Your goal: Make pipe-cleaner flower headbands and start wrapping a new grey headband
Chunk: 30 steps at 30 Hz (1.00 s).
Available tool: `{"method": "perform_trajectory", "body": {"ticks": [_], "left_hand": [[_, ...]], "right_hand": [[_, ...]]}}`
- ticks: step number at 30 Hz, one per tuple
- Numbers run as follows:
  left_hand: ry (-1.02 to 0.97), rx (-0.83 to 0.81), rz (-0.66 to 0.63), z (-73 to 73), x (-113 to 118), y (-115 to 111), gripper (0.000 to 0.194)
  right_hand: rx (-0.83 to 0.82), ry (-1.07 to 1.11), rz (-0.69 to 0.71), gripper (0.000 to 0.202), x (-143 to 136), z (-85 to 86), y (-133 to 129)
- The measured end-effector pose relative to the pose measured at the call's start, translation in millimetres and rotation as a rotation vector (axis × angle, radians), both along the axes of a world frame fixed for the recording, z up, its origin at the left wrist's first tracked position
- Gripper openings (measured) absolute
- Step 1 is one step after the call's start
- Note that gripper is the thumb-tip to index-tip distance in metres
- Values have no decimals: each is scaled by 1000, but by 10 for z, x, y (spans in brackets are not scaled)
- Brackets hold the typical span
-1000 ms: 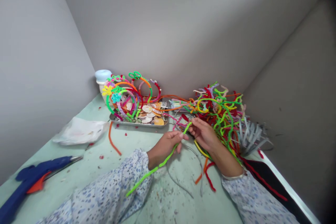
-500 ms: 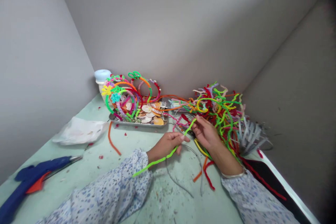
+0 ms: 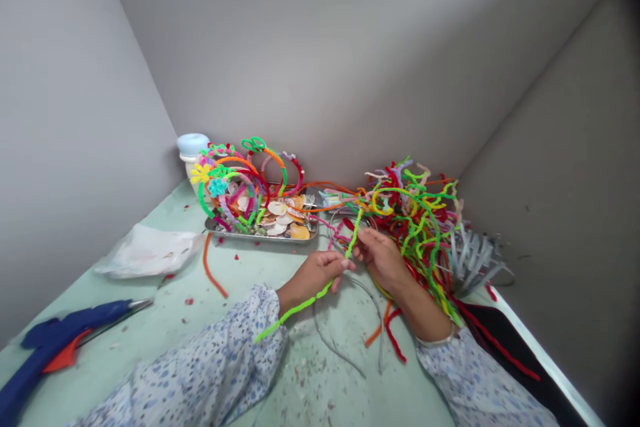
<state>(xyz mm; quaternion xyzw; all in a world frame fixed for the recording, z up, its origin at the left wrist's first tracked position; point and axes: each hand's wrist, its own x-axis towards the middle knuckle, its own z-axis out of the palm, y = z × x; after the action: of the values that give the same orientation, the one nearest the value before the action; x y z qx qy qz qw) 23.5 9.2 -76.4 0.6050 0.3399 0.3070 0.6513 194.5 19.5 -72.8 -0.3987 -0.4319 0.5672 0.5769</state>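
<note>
A lime-green pipe cleaner runs slantwise through my left hand, which pinches it between thumb and fingers. Its long lower end trails across my left sleeve, and its short upper end points up. My right hand is closed, its curled fingertips against that upper part; the exact contact is partly hidden. Beneath the hands lies thin grey wire, curving over the table. Next to my right wrist is a tangled heap of colourful pipe cleaners.
Decorated pipe-cleaner headbands stand over a metal tray of shells. A blue-lidded container is behind them. To the left lie a white plastic bag and a blue glue gun. Grey strips bunch at the right.
My right hand has come down and left, and the pipe cleaner's upper end now stands more upright above its fingertips. My left hand stays pinched on it. The view shifts slightly.
</note>
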Motion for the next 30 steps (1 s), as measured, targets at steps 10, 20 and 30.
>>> {"method": "perform_trajectory", "body": {"ticks": [10, 20, 30], "left_hand": [[29, 19, 6, 59, 12, -36, 45], [-6, -20, -16, 101, 2, -63, 49], [-18, 43, -53, -5, 11, -29, 50]], "right_hand": [[30, -65, -45, 22, -8, -13, -7], [14, 108, -117, 17, 42, 5, 60], [29, 134, -200, 12, 78, -24, 94]]}}
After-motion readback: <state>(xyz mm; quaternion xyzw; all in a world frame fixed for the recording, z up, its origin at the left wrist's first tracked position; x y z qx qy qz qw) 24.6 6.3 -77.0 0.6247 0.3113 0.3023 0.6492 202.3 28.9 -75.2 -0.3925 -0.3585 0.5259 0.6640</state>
